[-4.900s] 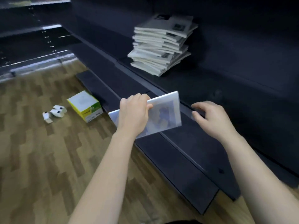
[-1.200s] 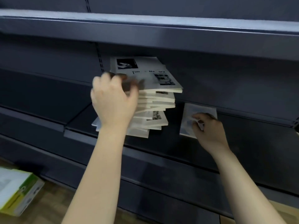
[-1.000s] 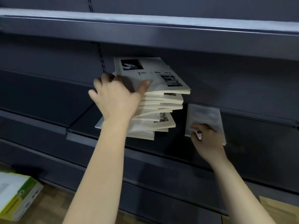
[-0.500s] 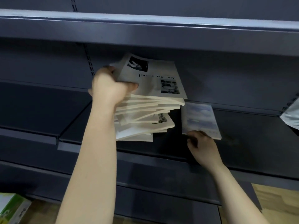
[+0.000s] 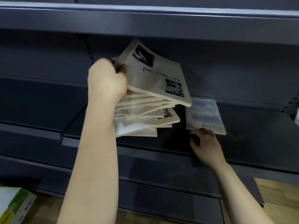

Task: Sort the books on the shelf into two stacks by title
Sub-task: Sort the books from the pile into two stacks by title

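Observation:
An untidy stack of pale books (image 5: 145,117) stands on the dark shelf (image 5: 252,131). My left hand (image 5: 106,81) grips the left edge of the top book (image 5: 155,78), a white cover with black photos and a partly readable title, and tilts its left side up off the stack. To the right of the stack a single bluish book (image 5: 204,115) lies flat on the shelf. My right hand (image 5: 204,141) rests on the shelf at that book's front edge, fingers bent; whether it touches the book is unclear.
A shelf board (image 5: 145,18) hangs close above the stack. Lower dark shelves step out below. A white and green box (image 5: 14,206) lies on the wooden floor at bottom left. Something pale shows at the far right edge (image 5: 296,117).
My left hand has taken hold of the top book and lifted its left side. My right hand has let go of the bluish book on the shelf and slid back to its front edge.

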A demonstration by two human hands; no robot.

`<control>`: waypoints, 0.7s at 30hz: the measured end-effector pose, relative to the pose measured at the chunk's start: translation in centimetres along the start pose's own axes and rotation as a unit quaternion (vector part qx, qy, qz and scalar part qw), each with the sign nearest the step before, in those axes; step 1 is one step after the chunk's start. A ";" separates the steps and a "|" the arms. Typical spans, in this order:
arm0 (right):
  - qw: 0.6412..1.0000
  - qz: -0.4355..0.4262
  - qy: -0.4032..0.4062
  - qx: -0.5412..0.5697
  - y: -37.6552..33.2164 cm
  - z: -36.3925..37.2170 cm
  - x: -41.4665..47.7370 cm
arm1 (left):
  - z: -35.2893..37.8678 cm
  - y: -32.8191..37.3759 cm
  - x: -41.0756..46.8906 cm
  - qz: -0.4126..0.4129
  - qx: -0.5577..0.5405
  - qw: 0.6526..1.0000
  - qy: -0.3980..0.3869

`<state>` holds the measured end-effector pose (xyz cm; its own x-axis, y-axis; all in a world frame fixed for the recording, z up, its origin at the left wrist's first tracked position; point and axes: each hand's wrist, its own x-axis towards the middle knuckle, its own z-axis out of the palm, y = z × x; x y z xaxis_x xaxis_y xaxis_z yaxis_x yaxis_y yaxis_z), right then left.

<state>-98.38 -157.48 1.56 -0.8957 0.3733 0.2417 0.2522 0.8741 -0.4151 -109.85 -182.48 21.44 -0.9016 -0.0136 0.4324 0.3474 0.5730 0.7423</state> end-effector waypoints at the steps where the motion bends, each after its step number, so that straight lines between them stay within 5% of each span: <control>1: 1.000 -0.002 0.002 -0.002 0.0 0.0 0.0 | 0.1 -0.1 -0.1 -0.019 -0.045 0.999 -0.009; 7: 1.000 -0.007 -0.006 0.006 0.2 -0.2 -0.1 | 1.0 -0.2 -2.8 -0.059 -0.288 0.956 0.006; 21: 0.942 0.115 0.057 0.311 5.8 -6.4 0.0 | 9.7 3.9 -10.8 -0.063 -0.431 0.899 0.042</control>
<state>-94.56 -150.46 4.73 -0.7890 0.5930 0.1609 0.1396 0.4280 -0.8929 -101.27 -172.10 14.71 -0.9379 -0.1167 0.3267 0.3468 -0.2856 0.8934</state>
